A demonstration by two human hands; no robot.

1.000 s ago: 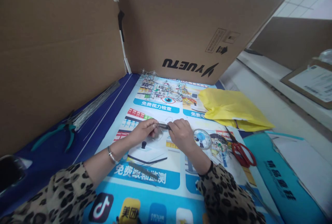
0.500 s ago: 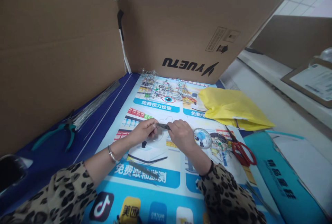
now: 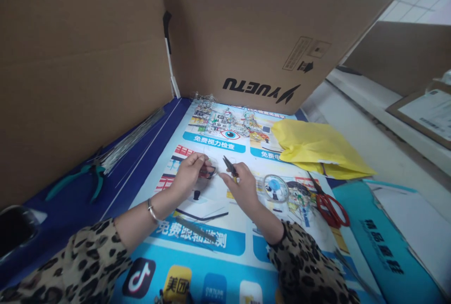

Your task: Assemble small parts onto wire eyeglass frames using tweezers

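My left hand [image 3: 190, 172] is closed in a pinch on a small clear piece [image 3: 207, 171] with a thin wire, held just above the printed poster [image 3: 211, 257]. My right hand [image 3: 239, 186] is wrapped round small dark pliers [image 3: 229, 167] with yellow handles; their tip points up and to the left, a little apart from the clear piece. Both hands sit over the middle of the poster. A silver bangle is on my left wrist.
Cardboard walls [image 3: 88, 59] stand at the left and back. Teal-handled pliers [image 3: 75, 177] and a bundle of straight wires [image 3: 130, 137] lie at the left. A yellow bag [image 3: 317, 146], a clear round dish [image 3: 276, 187] and red scissors [image 3: 329, 207] lie at the right.
The pliers' tip has come off the piece in my left hand and now tilts upward. My hands have drawn slightly apart, and the left hand has turned the clear piece.
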